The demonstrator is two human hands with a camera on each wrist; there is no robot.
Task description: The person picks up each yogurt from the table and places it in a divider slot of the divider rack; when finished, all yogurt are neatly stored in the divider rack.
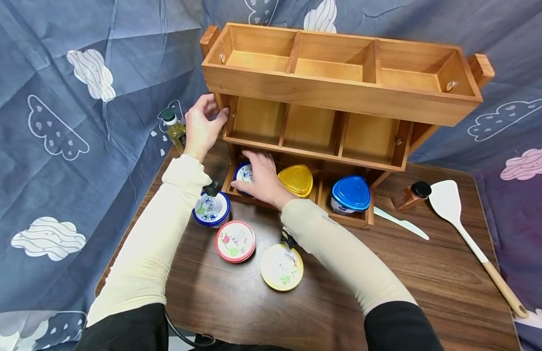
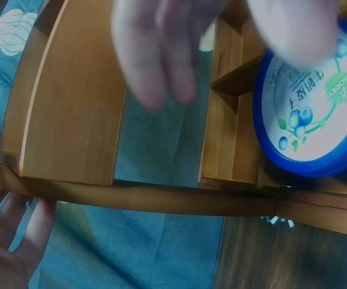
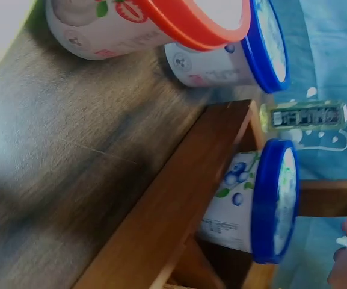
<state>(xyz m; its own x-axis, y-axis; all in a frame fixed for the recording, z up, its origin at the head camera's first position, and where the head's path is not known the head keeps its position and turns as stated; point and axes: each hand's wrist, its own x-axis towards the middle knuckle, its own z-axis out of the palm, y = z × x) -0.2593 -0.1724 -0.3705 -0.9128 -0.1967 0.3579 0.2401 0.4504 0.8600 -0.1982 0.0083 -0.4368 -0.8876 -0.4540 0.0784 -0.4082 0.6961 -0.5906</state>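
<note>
My left hand (image 1: 203,127) grips the left side post of a three-tier wooden rack (image 1: 341,100); in the left wrist view its fingers (image 2: 36,235) curl round that post. My right hand (image 1: 265,179) is over the lowest tier's left compartment, fingers spread and relaxed. Beneath it a blueberry-printed tub with a blue lid (image 3: 236,195) sits tilted in the compartment. No fingers wrap this tub in the right wrist view. The right hand partly hides its lid in the head view. Beside it, the middle compartment holds a yellow-lidded tub (image 1: 296,180).
A blue tub (image 1: 351,194) occupies the lowest right compartment. In front of the rack stand blue-lidded (image 1: 211,209), red-rimmed (image 1: 236,241) and yellow-rimmed (image 1: 281,267) tubs. An oil bottle (image 1: 176,134) stands left; a spice jar (image 1: 411,196), white knife (image 1: 404,224) and spatula (image 1: 466,234) lie right.
</note>
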